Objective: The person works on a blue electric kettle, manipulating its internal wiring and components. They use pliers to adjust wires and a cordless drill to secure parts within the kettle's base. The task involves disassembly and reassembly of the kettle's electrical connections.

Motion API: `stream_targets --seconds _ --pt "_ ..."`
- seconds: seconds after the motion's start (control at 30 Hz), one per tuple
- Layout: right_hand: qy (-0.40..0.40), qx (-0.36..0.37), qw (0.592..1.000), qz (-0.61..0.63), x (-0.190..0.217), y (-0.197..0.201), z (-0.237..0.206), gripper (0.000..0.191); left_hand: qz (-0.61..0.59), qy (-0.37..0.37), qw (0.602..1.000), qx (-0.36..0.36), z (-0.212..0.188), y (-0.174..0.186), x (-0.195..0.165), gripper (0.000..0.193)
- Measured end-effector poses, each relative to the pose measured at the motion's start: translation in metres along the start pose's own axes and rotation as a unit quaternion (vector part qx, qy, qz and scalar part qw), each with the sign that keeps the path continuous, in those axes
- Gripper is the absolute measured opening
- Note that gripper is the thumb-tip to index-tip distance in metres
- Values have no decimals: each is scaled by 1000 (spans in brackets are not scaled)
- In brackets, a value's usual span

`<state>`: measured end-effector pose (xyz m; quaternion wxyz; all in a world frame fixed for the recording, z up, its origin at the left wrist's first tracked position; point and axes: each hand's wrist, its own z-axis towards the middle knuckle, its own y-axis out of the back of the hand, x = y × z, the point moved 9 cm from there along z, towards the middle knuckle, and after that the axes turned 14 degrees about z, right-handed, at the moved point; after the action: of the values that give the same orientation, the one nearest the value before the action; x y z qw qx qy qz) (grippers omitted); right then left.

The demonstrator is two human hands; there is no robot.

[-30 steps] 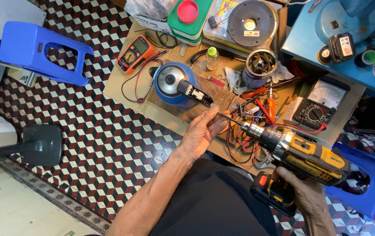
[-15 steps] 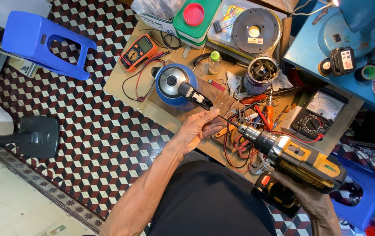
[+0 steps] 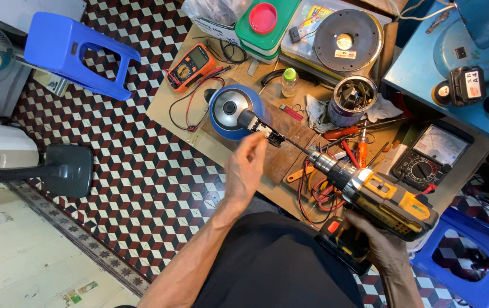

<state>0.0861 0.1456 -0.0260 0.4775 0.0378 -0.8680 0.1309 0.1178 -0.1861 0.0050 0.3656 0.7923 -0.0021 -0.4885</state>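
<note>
A yellow and black cordless drill [image 3: 378, 197] was held by the right hand [image 3: 384, 248], fingers wrapped shut around its grip, low right above the workbench [image 3: 167, 111]. Its long thin bit was aimed up-left and met a small black part [image 3: 268, 131] at the side of a blue round appliance body [image 3: 234, 111] on the bench. The left hand [image 3: 245, 168] was raised just beside that black part, fingers loosely curled, thumb and fingertips close together; whether anything was pinched could not be told. An orange multimeter [image 3: 190, 65] lay at the bench's upper left, its red and black leads trailing toward the blue body. A metal tin of scrap parts [image 3: 352, 100] stood upper right, an analogue meter [image 3: 429, 157] further right. Red-handled screwdrivers [image 3: 350, 137] lay between tin and drill. A blue plastic stool [image 3: 79, 51] lay tipped on the checked floor.
</note>
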Motion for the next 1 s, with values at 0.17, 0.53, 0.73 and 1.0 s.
stream_targets --seconds 0.17,0.53,0.73,1.0 --pt "-6 0 1000 -5 2 -3 9 23 196 -160 942 -218 13 42 -35 77" --pt "-17 24 999 -22 -2 1 21 22 254 -139 937 -193 26 18 -24 104" --pt "-34 -6 999 8 4 0 22 30 269 -132 936 -185 27 16 -24 103" --pt "-100 -24 975 199 -25 70 21 27 269 -157 932 -183 10 12 -33 99"
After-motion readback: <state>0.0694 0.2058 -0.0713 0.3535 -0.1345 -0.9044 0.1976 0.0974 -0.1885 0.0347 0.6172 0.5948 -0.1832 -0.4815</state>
